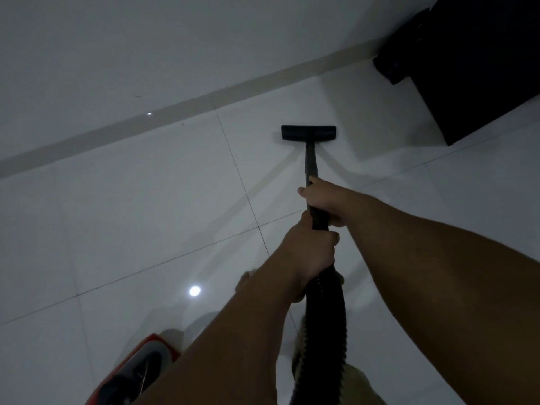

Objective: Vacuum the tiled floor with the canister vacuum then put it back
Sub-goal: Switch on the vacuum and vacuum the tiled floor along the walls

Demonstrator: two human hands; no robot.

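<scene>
Tiled floor (146, 200); both hands grip vacuum wand (309, 159), nozzle (308, 133) down.

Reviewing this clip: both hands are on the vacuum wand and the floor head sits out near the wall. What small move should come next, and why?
Probably push the floor head on toward the baseboard. A strip of tiled floor lies between them, and the right hand and left hand both grip the wand, ready to extend the stroke, keeping left of the dark cabinet.
</scene>
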